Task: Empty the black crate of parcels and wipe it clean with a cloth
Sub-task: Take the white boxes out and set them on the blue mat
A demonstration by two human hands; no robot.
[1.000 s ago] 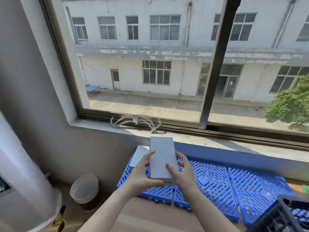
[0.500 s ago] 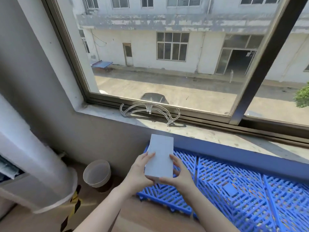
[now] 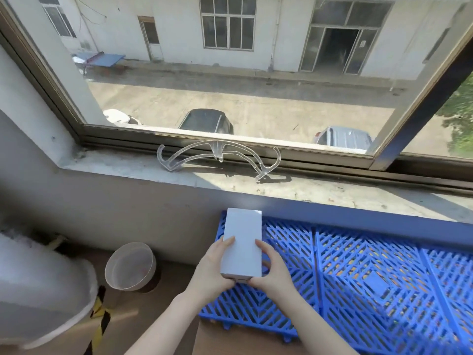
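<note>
1. Blue lattice mats (image 3: 371,278) cover the surface under a concrete window sill (image 3: 332,190), on which a clear plastic hanger (image 3: 217,160) lies.
2. A white parcel (image 3: 242,245) sits lengthwise over the mats' far left corner; whether it rests on them or is held just above cannot be told.
3. The left hand (image 3: 210,270) grips its near left edge, thumb on top.
4. The right hand (image 3: 271,275) grips its near right edge likewise, so the parcel is clamped between both hands.
5. A round bin (image 3: 130,266) stands on the floor, left of the hands.
</note>
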